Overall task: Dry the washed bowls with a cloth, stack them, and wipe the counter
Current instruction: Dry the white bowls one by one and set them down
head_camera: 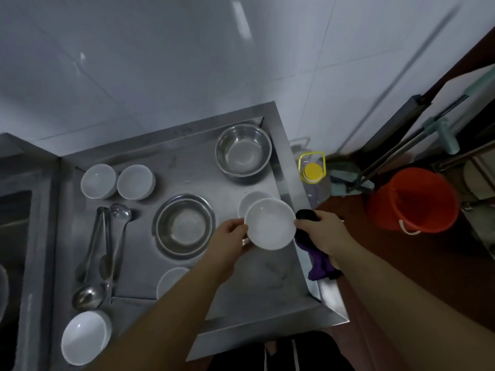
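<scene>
Right now your left hand (232, 231) pinches the rim of the round white ceramic bowl (270, 223) while your right hand (321, 231), fingers curled round the bunched purple cloth (318, 263), steadies the opposite edge, probably for drying. You hold the bowl between both hands, above another white bowl (250, 200) on the steel counter (187, 167).

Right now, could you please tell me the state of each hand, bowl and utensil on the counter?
Left hand: grips held bowl's rim.
Right hand: grips purple cloth, touches held bowl.
Held bowl: upright, lifted above another white bowl.
Two back bowls: upright, side by side.
Steel bowls: upright, empty.
Ladles: lying flat.
Red bucket: upright on the floor.
</scene>
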The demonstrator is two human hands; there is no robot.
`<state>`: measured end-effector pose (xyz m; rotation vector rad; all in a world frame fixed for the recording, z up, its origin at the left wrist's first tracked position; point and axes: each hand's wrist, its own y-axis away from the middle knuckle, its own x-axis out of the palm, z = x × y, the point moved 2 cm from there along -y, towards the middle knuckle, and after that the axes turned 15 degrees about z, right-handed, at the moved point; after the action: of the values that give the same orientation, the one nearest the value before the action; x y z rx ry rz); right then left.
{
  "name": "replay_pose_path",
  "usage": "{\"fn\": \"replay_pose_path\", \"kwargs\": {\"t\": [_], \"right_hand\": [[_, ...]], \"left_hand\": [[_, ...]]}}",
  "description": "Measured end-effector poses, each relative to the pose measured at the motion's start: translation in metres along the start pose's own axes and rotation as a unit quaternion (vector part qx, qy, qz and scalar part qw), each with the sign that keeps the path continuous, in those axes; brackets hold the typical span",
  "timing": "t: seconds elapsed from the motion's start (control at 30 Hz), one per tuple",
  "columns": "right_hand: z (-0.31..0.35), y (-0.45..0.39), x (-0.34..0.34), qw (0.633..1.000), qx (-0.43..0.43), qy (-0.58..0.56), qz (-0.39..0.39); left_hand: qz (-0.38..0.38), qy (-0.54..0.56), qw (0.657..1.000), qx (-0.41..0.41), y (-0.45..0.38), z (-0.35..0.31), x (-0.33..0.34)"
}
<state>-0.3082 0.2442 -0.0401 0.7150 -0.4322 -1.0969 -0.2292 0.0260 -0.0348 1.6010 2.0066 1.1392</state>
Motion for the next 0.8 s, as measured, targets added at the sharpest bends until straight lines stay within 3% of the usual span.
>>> {"fn": "replay_pose_path", "kwargs": {"t": [0.3,0.8], "right_hand": [[0.013,-0.063,0.019,0.996,-0.003,0.083,-0.025],[-0.001,-0.074,0.026,0.977,-0.005,0.202,-0.062]], "left_hand": [[-0.086,-0.096,0.992,0.014,-0.051,-0.015,-0.023],[-0.113,-0.179,0.977,0.013,-0.073,-0.003,-0.03]]}}
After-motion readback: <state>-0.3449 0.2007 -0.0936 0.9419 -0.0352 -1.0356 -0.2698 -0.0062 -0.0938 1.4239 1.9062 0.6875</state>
